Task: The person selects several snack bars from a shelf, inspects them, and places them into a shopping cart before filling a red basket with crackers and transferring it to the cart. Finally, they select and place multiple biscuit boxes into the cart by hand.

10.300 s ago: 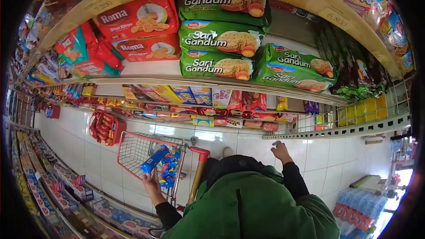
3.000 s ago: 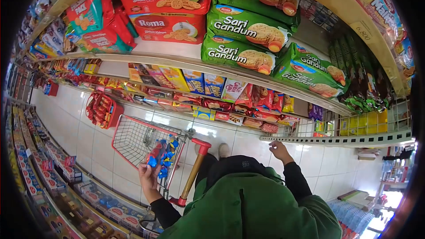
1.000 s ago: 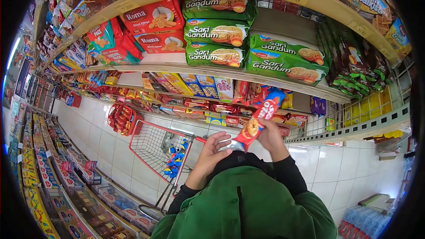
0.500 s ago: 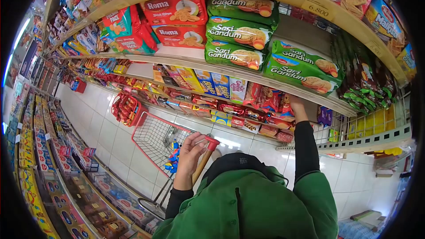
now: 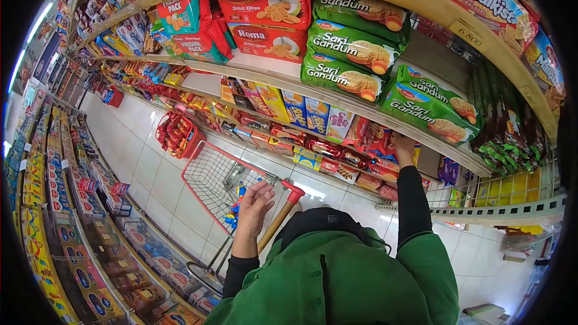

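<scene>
Seeing at left a red basket, near the front corner of the cart. Noticing blue packets inside, at the edge by the handle. Holding left hand up near these, with fingers loosely open and empty. Reaching with right hand over the front edge of the lower shelf, beside red packets; cannot tell finger opening or grip.

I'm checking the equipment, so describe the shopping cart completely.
The shopping cart has a metallic-looking wire basket with red rim trim, and a brown handle bar with a red end piece. It stands upright on the tiled floor, blue-and-yellow packets inside. The left hand overlaps it in view; whether they touch is unclear.
</scene>
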Demonstrator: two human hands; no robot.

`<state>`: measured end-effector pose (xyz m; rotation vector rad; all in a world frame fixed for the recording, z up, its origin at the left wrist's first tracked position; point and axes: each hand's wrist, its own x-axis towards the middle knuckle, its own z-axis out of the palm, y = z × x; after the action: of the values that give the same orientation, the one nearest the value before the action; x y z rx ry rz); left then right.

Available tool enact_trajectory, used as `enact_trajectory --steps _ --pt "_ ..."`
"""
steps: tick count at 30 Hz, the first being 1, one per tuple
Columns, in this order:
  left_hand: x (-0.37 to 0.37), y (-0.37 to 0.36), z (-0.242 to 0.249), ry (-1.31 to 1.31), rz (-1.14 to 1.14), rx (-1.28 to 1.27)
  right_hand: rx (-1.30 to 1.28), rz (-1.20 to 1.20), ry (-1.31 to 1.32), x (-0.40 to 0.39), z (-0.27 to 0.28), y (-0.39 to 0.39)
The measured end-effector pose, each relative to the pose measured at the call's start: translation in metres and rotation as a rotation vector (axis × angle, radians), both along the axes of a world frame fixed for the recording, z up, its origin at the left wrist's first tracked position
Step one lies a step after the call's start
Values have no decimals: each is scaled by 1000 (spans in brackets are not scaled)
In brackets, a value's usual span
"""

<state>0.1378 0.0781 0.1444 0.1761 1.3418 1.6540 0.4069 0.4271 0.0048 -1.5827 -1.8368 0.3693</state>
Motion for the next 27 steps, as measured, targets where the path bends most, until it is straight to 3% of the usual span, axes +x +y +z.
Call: enact_trajectory --steps 10,16,19,23,27 --pt "-16 10 -3 38 -12 -11 -108 -62 -50 6 10 -4" --pt "-38 1 -7 59 97 -43 70 -32 -10 16 -17 3" --pt "-54 -10 -6 86 192 -83 -283 70 35 17 7 -4" --pt "-83 -33 -11 153 331 -156 54 -2 -107 22 -26 3" --pt "-105 -53 -18 221 404 -285 -191 -31 -26 11 13 -18"
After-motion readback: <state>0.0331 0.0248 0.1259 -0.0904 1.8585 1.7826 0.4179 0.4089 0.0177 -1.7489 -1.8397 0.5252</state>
